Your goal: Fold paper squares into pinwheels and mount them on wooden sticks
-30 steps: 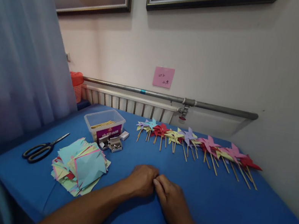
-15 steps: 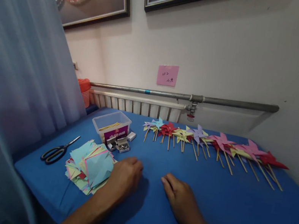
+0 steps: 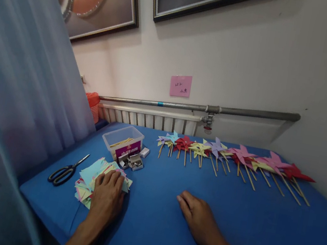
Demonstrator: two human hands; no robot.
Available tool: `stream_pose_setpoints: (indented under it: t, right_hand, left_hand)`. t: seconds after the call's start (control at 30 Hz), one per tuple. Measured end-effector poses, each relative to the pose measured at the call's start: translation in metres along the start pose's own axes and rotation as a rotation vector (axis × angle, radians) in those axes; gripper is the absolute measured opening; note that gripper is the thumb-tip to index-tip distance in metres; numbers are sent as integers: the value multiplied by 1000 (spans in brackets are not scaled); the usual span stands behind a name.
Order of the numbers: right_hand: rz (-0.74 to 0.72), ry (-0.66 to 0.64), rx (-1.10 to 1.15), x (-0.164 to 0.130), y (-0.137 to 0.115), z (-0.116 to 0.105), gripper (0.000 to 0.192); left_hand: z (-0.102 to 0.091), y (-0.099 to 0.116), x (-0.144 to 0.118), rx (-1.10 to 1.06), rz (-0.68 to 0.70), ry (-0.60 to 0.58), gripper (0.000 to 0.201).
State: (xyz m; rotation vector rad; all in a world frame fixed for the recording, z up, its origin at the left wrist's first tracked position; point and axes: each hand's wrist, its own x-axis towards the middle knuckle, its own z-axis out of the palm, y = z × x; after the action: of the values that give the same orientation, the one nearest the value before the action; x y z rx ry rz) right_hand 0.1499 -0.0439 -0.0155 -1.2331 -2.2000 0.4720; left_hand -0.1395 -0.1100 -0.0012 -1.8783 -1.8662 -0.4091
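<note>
Head view: left hand [image 3: 106,198] has moved onto paper stack [image 3: 90,175], seemingly flat.

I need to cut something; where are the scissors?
In the head view, the scissors lie on the blue table at far left, beside the paper stack under the left hand.

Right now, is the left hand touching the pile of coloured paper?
Touching. The head view shows the left hand lying flat on the paper pile, fingers covering its top sheets.
</note>
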Motion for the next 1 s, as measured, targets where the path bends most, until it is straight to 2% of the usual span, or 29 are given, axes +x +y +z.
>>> stream_pose_setpoints:
  t: [0.17,0.33,0.43,0.53,0.63,0.73,0.83,0.87,0.93,1.0]
  right_hand:
    - [-14,11,11,0,1,0,38]
    - [-20,34,20,0,1,1,37]
    - [-8,38,29,0,1,1,36]
    - [0,27,33,0,2,2,36]
    - [18,14,38,1,5,2,36]
    - [35,28,88,1,4,2,36]
    - [45,78,218,1,0,1,35]
    - [57,104,289,2,-1,1,33]
    - [108,161,488,4,-1,1,31]
    - [171,198,734,7,3,2,45]
  left_hand:
    - [5,0,0,-73,-32,37,17]
    - [0,-2,0,-125,-38,106,23]
    - [-7,-5,5,-132,-54,208,22]
    - [-16,-10,17,-190,-108,338,20]
    - [-25,-14,33,-327,-205,376,20]
    - [-33,-11,48,-636,-428,321,21]
    - [-40,8,65,-1172,-631,228,25]
    - [-41,18,71,-1380,-666,169,27]
    - [-41,43,86,-1757,-692,-35,29]
    - [-38,71,100,-1989,-674,-233,29]
